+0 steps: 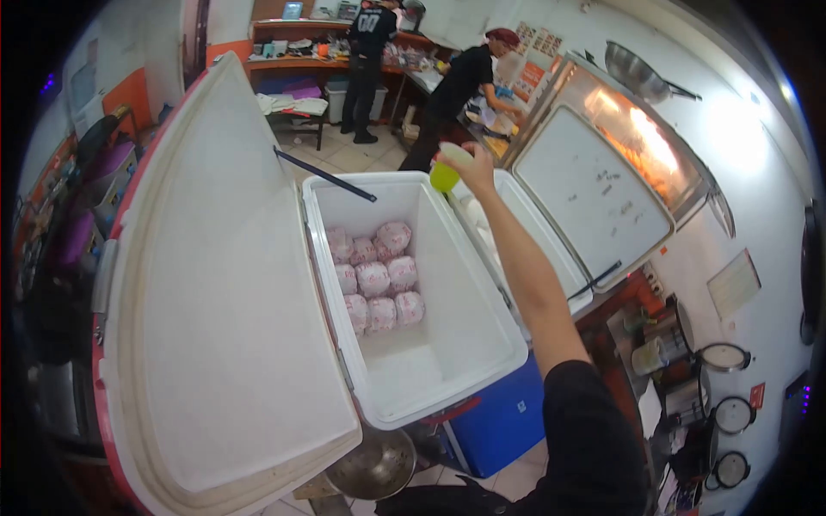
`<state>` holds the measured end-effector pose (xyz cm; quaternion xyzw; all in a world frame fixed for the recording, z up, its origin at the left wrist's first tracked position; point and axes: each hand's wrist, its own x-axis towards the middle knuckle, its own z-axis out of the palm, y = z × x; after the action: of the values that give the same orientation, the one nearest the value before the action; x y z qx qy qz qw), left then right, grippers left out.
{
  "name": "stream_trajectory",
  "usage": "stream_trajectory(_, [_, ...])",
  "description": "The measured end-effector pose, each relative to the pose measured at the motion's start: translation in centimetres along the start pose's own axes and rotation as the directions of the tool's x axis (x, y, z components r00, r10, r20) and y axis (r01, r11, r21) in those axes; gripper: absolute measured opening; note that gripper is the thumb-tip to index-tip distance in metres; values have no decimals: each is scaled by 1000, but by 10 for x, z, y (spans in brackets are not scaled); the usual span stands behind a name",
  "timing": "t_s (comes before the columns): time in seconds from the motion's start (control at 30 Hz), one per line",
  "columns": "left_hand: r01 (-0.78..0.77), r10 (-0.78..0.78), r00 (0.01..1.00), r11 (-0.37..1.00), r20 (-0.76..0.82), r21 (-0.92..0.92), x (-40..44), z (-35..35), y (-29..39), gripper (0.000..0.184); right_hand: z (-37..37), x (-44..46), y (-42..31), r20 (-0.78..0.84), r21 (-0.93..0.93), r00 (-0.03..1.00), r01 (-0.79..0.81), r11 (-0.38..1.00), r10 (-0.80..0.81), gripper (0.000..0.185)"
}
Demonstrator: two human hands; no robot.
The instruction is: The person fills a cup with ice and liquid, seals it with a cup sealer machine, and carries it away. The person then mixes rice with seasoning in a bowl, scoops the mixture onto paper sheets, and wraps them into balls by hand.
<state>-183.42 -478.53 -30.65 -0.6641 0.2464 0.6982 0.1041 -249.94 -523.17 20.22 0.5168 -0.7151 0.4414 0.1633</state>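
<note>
My right hand (475, 167) is closed around a translucent cup (445, 175) with something yellow-green in it. It is stretched forward, above the far right corner of an open white cooler (503, 376). Inside that cooler, several round white bundles with red print (373, 279) lie packed toward the left and far side. A second open white cooler (561, 279) stands to the right, partly hidden by my forearm. My left hand is out of view.
The large raised lid (232, 284) fills the left side. A blue cooler (499, 417) and metal bowl (372, 464) sit below. One person (366, 52) stands at the back shelves, another (460, 86) at a counter beside a lit glass cabinet (632, 142). Pots hang on the right.
</note>
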Motion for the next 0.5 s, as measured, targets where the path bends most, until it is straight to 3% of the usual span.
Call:
stream_trajectory(0.07, [13,-14,1000,1000,26,28,-2,-3,-13,46,-26,2,-26,-30,121,999,-10,993,14,75])
stream_trajectory(0.13, [31,-35,998,996,48,82,-6,-9,-28,46,-61,4,-50,11,-31,993,115,993,-115,62])
stream_trajectory(0.2, [42,-54,996,984,66,174,-6,-21,-34,47,-107,-9,-71,173,-51,972,171,984,-160,53])
stream_trajectory(0.23, [47,-67,994,975,84,217,-6,-25,-31,47,-134,-22,-79,351,107,934,37,994,-73,57])
stream_trajectory(0.27, [52,-81,992,961,96,271,-5,-28,-28,48,-170,-41,-87,513,246,858,-124,961,-20,61])
stream_trajectory(0.4, [72,-143,981,895,131,440,-4,-29,-17,49,-369,-168,-133,828,250,537,-98,963,-160,75])
stream_trajectory(0.43, [72,-154,978,880,139,470,-2,-26,-10,49,-399,-215,-114,748,570,596,-351,743,-292,81])
stream_trajectory(0.47, [76,-167,975,869,145,490,-3,-21,-7,50,-419,-272,-80,617,785,690,-504,360,-378,88])
stream_trajectory(0.5, [79,-178,973,855,148,513,-3,-17,-4,50,-422,-333,-41,344,881,848,-440,-172,-404,84])
